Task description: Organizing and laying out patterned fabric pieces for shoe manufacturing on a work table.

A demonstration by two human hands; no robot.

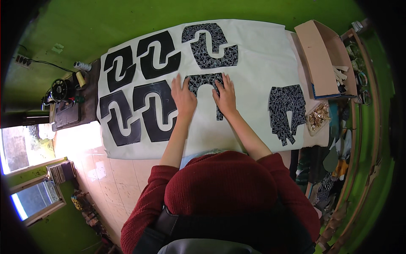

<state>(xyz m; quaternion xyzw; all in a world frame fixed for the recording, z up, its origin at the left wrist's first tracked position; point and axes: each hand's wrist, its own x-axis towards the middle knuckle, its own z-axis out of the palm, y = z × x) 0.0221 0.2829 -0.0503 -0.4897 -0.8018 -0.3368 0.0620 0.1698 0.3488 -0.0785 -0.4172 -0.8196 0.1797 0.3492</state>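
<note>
A hook-shaped flat piece (204, 79), black with a pale line pattern, lies on the white sheet in front of me. My left hand (185, 98) rests with stretched fingers at its left end. Fingers spread, my right hand (225, 96) lies over its right upper part and hides some of it; the long leg hangs down beside the wrist. Just beyond is a pair of interlocked patterned pieces (213, 62). To the left lie plain black pieces of like shape, a pair (160, 106) close to my left hand and others (120, 70) farther off.
A stack of patterned pieces (287, 108) lies on the right of the white sheet (249, 110). Past it stand a cardboard box (315, 59) and a clear tray of small golden bits (318, 118). A sewing machine (63, 93) with thread spools occupies the left end.
</note>
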